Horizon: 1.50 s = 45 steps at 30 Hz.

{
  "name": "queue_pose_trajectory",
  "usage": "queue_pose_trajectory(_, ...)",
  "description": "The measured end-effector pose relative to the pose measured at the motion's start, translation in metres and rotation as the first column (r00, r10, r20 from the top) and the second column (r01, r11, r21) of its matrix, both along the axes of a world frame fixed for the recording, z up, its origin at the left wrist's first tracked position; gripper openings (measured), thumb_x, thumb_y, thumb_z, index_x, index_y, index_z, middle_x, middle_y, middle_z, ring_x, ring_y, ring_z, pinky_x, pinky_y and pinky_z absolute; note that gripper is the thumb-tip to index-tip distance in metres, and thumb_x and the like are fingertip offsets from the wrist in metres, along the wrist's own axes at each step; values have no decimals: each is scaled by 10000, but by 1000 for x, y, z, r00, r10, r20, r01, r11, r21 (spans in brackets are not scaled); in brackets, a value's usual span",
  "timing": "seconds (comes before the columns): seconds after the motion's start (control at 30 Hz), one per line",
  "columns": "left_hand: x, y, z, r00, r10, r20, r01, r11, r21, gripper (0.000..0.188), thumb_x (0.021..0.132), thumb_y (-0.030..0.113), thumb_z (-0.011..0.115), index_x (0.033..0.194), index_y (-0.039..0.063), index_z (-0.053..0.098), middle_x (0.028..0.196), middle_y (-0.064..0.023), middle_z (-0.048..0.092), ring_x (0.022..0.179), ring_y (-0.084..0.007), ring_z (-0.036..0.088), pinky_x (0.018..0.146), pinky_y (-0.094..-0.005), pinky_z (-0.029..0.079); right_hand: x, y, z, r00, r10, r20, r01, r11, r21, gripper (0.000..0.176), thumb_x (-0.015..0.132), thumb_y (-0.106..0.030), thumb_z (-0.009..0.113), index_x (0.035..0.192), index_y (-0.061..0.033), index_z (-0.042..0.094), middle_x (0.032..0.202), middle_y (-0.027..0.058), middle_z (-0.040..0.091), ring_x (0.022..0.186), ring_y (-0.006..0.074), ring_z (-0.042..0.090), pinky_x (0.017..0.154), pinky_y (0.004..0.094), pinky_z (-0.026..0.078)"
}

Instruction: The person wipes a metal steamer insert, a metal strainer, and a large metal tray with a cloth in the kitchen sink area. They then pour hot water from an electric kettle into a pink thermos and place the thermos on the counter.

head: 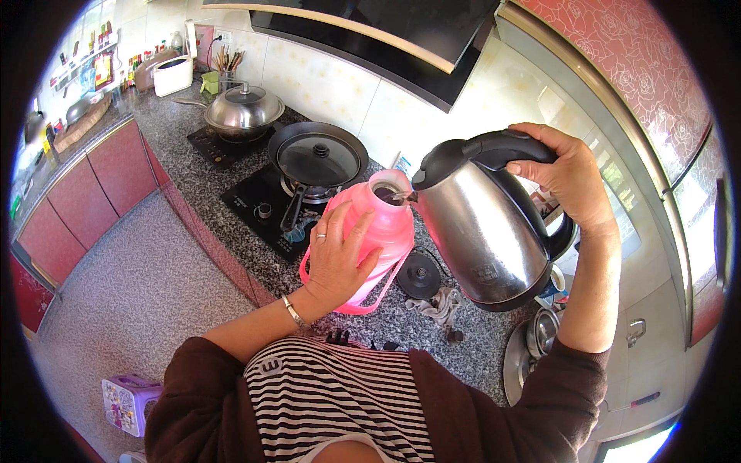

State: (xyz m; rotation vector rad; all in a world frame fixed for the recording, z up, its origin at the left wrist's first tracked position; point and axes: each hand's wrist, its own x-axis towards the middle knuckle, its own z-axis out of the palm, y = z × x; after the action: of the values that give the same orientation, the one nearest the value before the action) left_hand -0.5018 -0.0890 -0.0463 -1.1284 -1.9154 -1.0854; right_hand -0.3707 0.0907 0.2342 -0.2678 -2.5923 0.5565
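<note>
A tilted stainless steel electric kettle (480,231) is held by its black handle in my right hand (558,168). Water runs from its spout into the mouth of a pink vacuum flask (376,231), which stands uncapped on the granite worktop (370,327). My left hand (344,249) lies against the flask's shoulder, fingers spread around it, steadying it. The flask's pink carrying handle hangs down at its near side. Just right of the flask sits the black kettle base (419,275) with its cord. How full the flask is cannot be seen.
Behind the flask, a black frying pan (318,156) with a lid sits on a gas hob (255,205). A lidded steel wok (244,113) is farther left. A grey cloth (437,307) lies by the kettle base; metal bowls (541,333) stand at right. The range hood (370,35) hangs above.
</note>
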Motion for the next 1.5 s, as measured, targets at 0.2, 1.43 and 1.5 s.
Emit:
queue_pose_trajectory(0.2, 0, 0, 1, 1000, 1, -6, -1, 1000, -3, 660, 788, 273, 742, 1363, 70, 492, 1352, -220, 427, 1217, -402, 435, 964, -492, 366, 0, -2, 1, 1000, -21, 2, 21, 1000, 8, 484, 741, -112, 838, 1190, -35, 672, 906, 13, 696, 824, 84, 616, 711, 220, 500)
queue_pose_trajectory(1.43, 1, -1, -1, 1000, -1, 12, 2, 1000, -10, 627, 792, 279, 732, 1356, 106, 517, 1366, -206, 416, 1228, -394, 428, 970, -492, 367, -10, -5, 11, 998, -20, 57, 13, 992, 123, 477, 733, -170, 847, 1171, -62, 694, 964, 75, 727, 888, 167, 662, 849, 307, 517)
queue_pose_trajectory(1.5, 0, -1, -1, 1000, -1, 15, 1, 1000, -13, 625, 791, 278, 732, 1353, 107, 520, 1365, -206, 417, 1228, -395, 428, 970, -492, 368, -11, -5, 11, 998, -15, 56, 8, 992, 128, 475, 732, -168, 847, 1170, -64, 696, 965, 74, 726, 888, 169, 663, 849, 307, 517)
